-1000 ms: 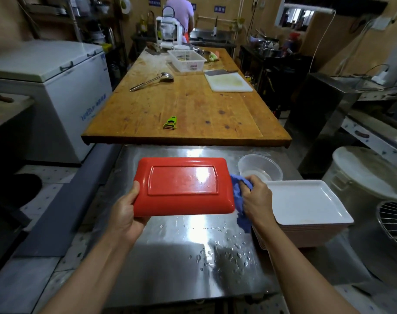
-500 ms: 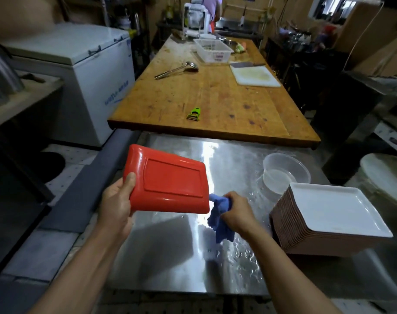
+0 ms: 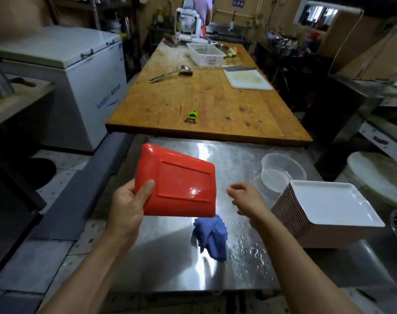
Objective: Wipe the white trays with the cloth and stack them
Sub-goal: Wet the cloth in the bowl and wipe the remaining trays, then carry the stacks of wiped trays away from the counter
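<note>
The blue cloth (image 3: 210,239) is lying crumpled on the steel desk (image 3: 170,264). The left hand (image 3: 127,206) is gripping the tilted tray (image 3: 177,181), red underside showing, above the desk. The right hand (image 3: 246,197) is hovering, fingers loosely spread, holding nothing. The stack of white trays (image 3: 326,208) is sitting at right.

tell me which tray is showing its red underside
The tray gripped by the left hand, held tilted above the steel table. The trays in the stack at right sit white face up.
</note>
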`<state>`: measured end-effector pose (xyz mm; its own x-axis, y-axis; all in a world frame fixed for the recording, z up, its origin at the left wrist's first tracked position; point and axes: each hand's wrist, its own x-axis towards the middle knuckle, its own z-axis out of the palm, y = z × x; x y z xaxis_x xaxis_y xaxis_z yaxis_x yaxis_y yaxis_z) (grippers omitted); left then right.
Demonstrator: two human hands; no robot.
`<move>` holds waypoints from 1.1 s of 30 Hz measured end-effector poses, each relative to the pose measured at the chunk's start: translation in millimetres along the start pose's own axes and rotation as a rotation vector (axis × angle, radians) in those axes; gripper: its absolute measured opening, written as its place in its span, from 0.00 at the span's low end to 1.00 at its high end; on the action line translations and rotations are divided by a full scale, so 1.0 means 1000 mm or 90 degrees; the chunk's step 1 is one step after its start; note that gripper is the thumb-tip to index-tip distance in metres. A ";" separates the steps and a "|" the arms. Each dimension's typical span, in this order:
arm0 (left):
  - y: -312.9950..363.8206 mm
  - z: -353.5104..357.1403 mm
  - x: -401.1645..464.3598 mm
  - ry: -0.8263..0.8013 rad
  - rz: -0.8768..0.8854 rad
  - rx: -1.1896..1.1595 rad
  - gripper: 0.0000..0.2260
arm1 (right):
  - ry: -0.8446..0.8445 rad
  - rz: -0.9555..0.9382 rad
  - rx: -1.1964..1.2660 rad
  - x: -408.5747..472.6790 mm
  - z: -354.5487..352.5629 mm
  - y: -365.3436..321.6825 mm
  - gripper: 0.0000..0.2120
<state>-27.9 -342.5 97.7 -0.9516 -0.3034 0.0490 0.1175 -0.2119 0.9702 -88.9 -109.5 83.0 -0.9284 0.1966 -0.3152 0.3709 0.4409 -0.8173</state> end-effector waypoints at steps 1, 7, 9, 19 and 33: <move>0.004 0.005 -0.001 -0.030 0.032 0.043 0.04 | 0.003 0.018 0.051 -0.003 -0.011 -0.005 0.15; 0.021 0.045 -0.013 -0.225 0.295 0.335 0.06 | -0.038 0.131 0.238 -0.031 -0.078 -0.016 0.21; 0.026 0.060 -0.016 -0.307 0.408 0.377 0.05 | -0.040 0.143 0.270 -0.039 -0.098 -0.012 0.26; 0.014 0.141 -0.034 -0.564 0.823 0.449 0.20 | 0.048 0.150 0.299 -0.062 -0.190 0.024 0.13; -0.045 0.272 -0.059 -0.394 0.515 0.643 0.14 | 0.225 0.166 0.440 -0.018 -0.293 0.110 0.06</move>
<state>-54.2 -62.0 116.2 -0.7214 0.4821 0.4972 0.6777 0.6392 0.3635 -24.5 192.0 139.8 -0.7096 0.5336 -0.4602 0.3696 -0.2742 -0.8878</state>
